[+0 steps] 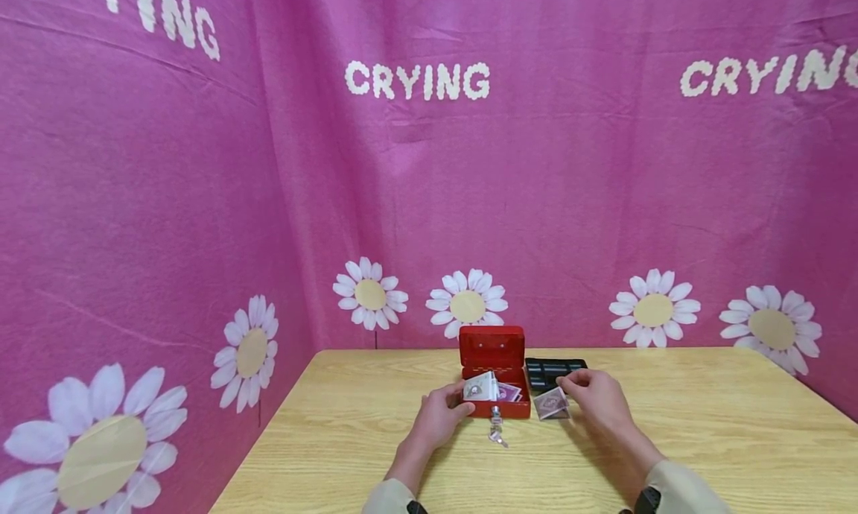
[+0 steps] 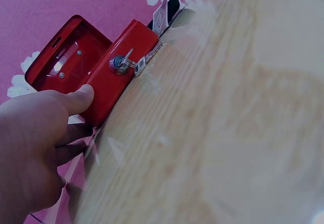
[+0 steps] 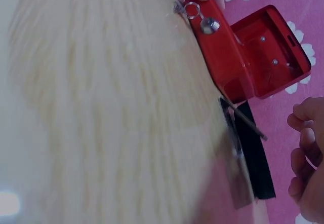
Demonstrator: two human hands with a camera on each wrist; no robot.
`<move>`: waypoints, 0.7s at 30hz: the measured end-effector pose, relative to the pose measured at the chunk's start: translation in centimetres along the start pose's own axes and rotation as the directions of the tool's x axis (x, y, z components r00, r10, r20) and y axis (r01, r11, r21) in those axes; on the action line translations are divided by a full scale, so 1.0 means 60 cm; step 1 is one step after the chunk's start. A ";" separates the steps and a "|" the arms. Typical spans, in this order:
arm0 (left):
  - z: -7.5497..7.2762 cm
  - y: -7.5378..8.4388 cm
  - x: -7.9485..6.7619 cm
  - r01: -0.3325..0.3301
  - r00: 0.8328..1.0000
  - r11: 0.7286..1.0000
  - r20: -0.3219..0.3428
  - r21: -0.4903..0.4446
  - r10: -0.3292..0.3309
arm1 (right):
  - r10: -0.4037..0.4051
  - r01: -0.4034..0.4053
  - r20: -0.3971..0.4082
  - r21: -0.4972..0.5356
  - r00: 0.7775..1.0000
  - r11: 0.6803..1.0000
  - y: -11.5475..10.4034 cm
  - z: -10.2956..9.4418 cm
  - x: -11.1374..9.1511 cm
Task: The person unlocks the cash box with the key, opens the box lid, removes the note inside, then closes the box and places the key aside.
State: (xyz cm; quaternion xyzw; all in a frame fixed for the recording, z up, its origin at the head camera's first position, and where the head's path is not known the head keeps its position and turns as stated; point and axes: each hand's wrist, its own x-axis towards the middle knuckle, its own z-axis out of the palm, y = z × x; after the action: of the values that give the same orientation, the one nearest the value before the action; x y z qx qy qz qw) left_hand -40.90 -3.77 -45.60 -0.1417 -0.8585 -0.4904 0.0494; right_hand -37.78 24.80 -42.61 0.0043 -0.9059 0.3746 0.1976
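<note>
A red cash box (image 1: 496, 408) stands with its lid (image 1: 492, 346) raised. White notes (image 1: 477, 388) and purple notes (image 1: 508, 392) lean inside it. My left hand (image 1: 439, 417) grips the box's front left corner, thumb on the front wall (image 2: 114, 77). A ring of keys (image 1: 497, 428) hangs from a key in the front lock (image 2: 119, 65). Right of the box, a purple note (image 1: 551, 403) is tilted above the table, just below my right hand (image 1: 599, 401). Both wrist views show a gap between that note and the loosely curled right fingers (image 3: 304, 113).
A black coin tray (image 1: 553, 365) with compartments lies behind the purple note, beside the box's right wall. The glossy wooden table (image 1: 355, 395) reaches back to a pink cloth (image 1: 536, 201) printed with daisies and lettering.
</note>
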 end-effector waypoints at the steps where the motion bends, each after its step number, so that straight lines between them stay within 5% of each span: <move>1: 0.000 0.000 0.001 -0.004 1.000 1.000 0.000 0.002 0.004 | -0.008 0.008 0.001 0.004 1.000 1.000 -0.004 0.001 0.001; 21: 0.002 0.000 0.000 0.004 1.000 1.000 -0.006 0.009 -0.004 | -0.057 0.057 0.025 -0.001 0.998 0.998 -0.060 0.037 0.004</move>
State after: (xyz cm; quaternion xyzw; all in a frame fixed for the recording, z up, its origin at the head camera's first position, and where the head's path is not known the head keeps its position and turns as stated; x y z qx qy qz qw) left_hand -40.90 -3.70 -45.68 -0.1383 -0.8609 -0.4870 0.0517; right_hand -38.22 20.70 -41.51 0.0346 -0.9081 0.3679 0.1971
